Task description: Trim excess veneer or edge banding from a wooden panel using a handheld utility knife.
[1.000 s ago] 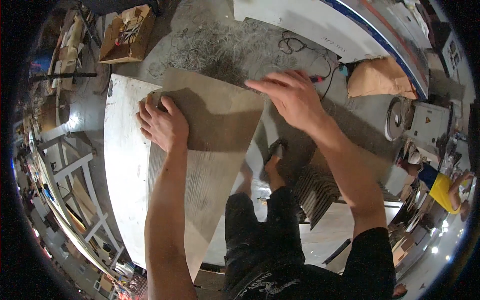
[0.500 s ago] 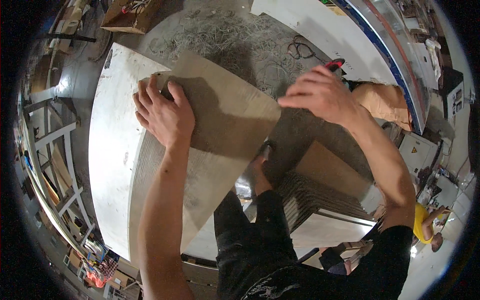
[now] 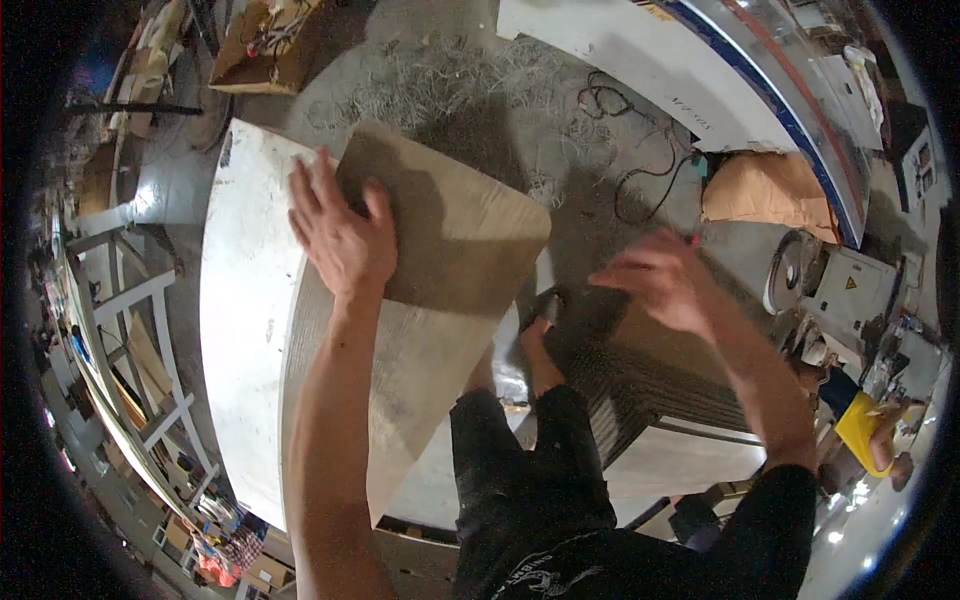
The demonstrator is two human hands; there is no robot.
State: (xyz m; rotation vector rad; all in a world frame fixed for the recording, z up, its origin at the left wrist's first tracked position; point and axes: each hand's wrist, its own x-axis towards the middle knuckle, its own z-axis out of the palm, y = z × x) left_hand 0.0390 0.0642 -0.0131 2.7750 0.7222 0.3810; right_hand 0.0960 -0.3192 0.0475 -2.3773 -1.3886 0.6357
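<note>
A stack of thin, wood-toned sheets [image 3: 440, 345] lies at a slant in front of me on a large white panel [image 3: 245, 300]. My left hand [image 3: 345, 240] rests flat on the top sheet near its far left edge, fingers spread and holding nothing. Off the stack's right corner, which looks rounded, my right hand [image 3: 660, 280] hangs in the air, apart from the sheets. Its fingers are bent and smeared by motion. A bit of a red tool [image 3: 695, 240] shows behind that hand; the rest is hidden, so its kind is unclear.
Pale stringy scraps [image 3: 430, 85] litter the floor beyond the stack. A second stack of sheets [image 3: 615, 400] stands right of my legs. Dark cables [image 3: 650, 190] lie beside a brown paper piece [image 3: 770, 195]. A cardboard box [image 3: 265, 50] sits far left; a person in yellow [image 3: 865, 435] is at right.
My right hand has drawn back from the sheet's corner, toward me and a little right, the red tool moving with it. My left hand stays on the top sheet. The whole view has shifted slightly.
</note>
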